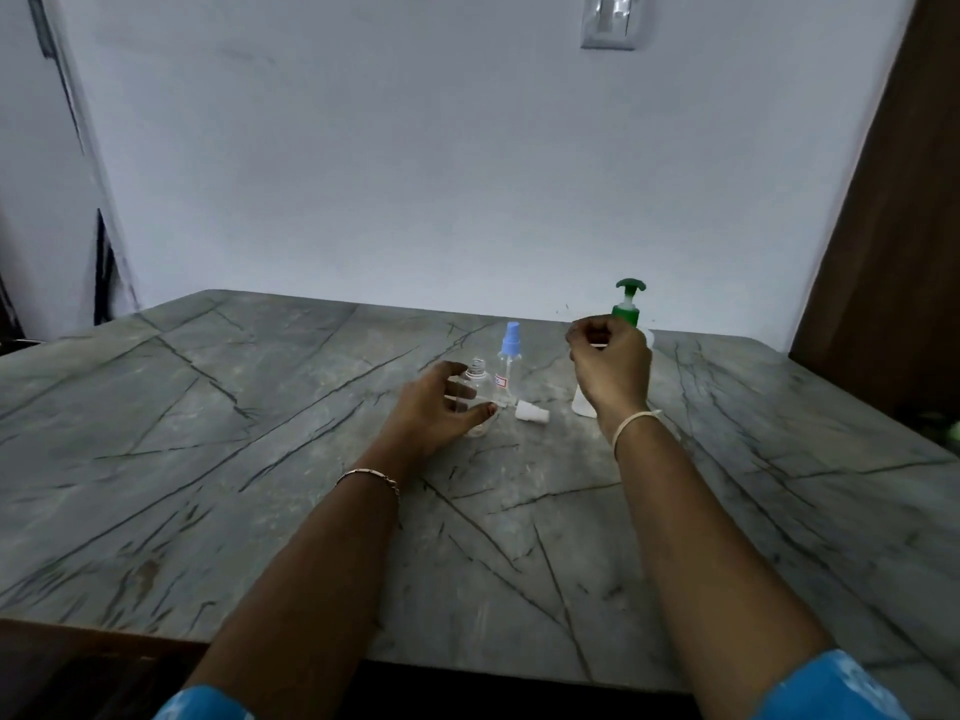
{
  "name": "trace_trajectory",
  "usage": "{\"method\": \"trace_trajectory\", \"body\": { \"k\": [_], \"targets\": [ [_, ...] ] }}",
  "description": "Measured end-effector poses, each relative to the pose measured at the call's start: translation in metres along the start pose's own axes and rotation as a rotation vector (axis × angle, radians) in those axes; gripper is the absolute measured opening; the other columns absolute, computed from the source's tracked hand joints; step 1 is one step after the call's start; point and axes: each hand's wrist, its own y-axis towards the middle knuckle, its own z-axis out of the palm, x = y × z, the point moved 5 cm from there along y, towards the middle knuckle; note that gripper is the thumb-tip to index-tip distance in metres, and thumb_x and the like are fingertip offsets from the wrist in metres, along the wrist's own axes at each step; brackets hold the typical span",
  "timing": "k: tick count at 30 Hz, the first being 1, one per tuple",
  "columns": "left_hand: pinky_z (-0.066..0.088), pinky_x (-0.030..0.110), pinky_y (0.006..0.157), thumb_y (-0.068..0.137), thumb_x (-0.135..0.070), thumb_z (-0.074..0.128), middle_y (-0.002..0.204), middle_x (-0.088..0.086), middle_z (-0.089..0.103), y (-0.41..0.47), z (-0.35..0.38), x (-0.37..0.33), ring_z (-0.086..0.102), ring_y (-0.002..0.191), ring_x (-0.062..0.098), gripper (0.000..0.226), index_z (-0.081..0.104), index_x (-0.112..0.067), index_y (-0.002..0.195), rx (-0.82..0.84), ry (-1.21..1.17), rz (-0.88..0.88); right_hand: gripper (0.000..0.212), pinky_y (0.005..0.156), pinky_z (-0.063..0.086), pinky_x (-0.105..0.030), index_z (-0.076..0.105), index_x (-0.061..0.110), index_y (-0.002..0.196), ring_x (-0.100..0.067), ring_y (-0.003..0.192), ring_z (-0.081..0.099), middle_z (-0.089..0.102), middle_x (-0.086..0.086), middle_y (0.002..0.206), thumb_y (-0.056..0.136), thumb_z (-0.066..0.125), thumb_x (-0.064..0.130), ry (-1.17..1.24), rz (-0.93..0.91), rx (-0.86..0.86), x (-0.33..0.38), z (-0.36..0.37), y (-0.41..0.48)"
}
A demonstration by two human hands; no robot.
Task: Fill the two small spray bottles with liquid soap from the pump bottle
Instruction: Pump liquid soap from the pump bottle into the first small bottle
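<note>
A small clear spray bottle (pixel 479 380) stands uncapped on the marble table (pixel 260 433), and my left hand (pixel 436 407) holds it with thumb in front and fingers curled round its left side. Its white spray cap (pixel 532 412) lies on the table just to the right. Right behind it stands a second clear spray bottle (pixel 508 368) with its blue spray cap on. The white pump bottle (pixel 583 402) with a green pump head (pixel 629 298) stands farther right. My right hand (pixel 613 366) hovers in front of it, fingers curled, nothing seen in them. That hand hides most of the bottle's body.
A white wall rises right behind the table's far edge, with a switch plate (pixel 609 20) high up. A dark wooden panel (pixel 893 252) stands at the right. The table's front edge (pixel 467 662) runs close to me.
</note>
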Motion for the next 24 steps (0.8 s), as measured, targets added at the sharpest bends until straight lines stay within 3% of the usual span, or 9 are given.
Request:
{"method": "trace_trajectory", "body": {
  "k": [5,8,10,13,16,18,21,24],
  "targets": [
    [0.054,0.019,0.072,0.071,-0.03,0.083,0.093,-0.007,0.066,-0.001,0.001,-0.003,0.067,0.082,0.01,0.051,0.055,-0.022,0.114,0.02,-0.032,-0.004,0.002,0.069,0.045,-0.028,0.06,0.025,0.088,-0.015,0.084,0.06,0.065,0.008,0.085,0.087,0.061,0.023,-0.113,-0.09,-0.287,0.01,-0.046,0.0],
    [0.057,0.026,0.076,0.07,-0.032,0.083,0.095,-0.005,0.068,0.002,0.001,0.0,0.068,0.084,0.011,0.054,0.055,-0.023,0.115,0.024,-0.018,-0.014,0.019,0.082,0.042,-0.035,0.058,0.023,0.102,-0.02,0.101,0.052,0.063,0.005,0.101,0.083,0.06,0.02,-0.221,-0.172,-0.398,0.005,-0.059,0.005],
    [0.058,0.033,0.08,0.07,-0.033,0.083,0.096,-0.004,0.069,0.004,0.0,0.002,0.069,0.085,0.011,0.055,0.054,-0.024,0.116,0.018,-0.011,-0.022,0.039,0.089,0.038,-0.036,0.052,0.02,0.116,-0.024,0.108,0.048,0.056,-0.001,0.111,0.08,0.066,0.024,-0.208,-0.148,-0.338,-0.005,-0.058,0.017],
    [0.058,0.036,0.082,0.07,-0.034,0.082,0.099,-0.003,0.069,0.004,0.0,0.004,0.069,0.087,0.012,0.055,0.055,-0.023,0.117,0.024,-0.003,-0.03,0.076,0.095,0.036,-0.034,0.036,0.02,0.136,-0.025,0.116,0.044,0.047,-0.007,0.123,0.073,0.078,0.03,-0.207,-0.059,-0.078,-0.022,-0.049,0.036],
    [0.057,0.035,0.083,0.071,-0.033,0.082,0.099,-0.002,0.07,0.003,0.001,0.004,0.069,0.087,0.013,0.052,0.056,-0.022,0.115,0.022,0.001,-0.033,0.102,0.105,0.038,-0.044,0.018,0.033,0.145,-0.02,0.124,0.043,0.041,-0.006,0.137,0.068,0.084,0.028,-0.16,-0.052,0.159,-0.033,-0.036,0.044],
    [0.057,0.036,0.083,0.071,-0.032,0.083,0.098,-0.002,0.071,0.003,0.002,0.004,0.069,0.086,0.013,0.052,0.058,-0.021,0.115,0.015,-0.01,-0.034,0.107,0.105,0.041,-0.044,0.012,0.042,0.145,-0.018,0.126,0.044,0.04,-0.004,0.141,0.069,0.084,0.02,-0.105,-0.077,0.231,-0.035,-0.031,0.044],
    [0.058,0.035,0.083,0.07,-0.031,0.083,0.098,-0.002,0.071,0.002,0.002,0.004,0.07,0.086,0.013,0.054,0.058,-0.019,0.116,0.012,-0.021,-0.036,0.104,0.097,0.044,-0.034,0.014,0.039,0.147,-0.017,0.114,0.052,0.048,0.0,0.129,0.073,0.079,0.007,-0.051,-0.064,0.282,-0.037,-0.028,0.045],
    [0.057,0.032,0.082,0.071,-0.031,0.083,0.098,-0.003,0.071,0.001,0.001,0.001,0.069,0.086,0.011,0.053,0.058,-0.019,0.116,0.015,-0.014,-0.038,0.09,0.098,0.045,-0.039,0.028,0.032,0.142,-0.022,0.111,0.055,0.054,-0.001,0.124,0.071,0.081,0.015,-0.118,-0.044,0.22,-0.041,-0.031,0.047]
  ]
}}
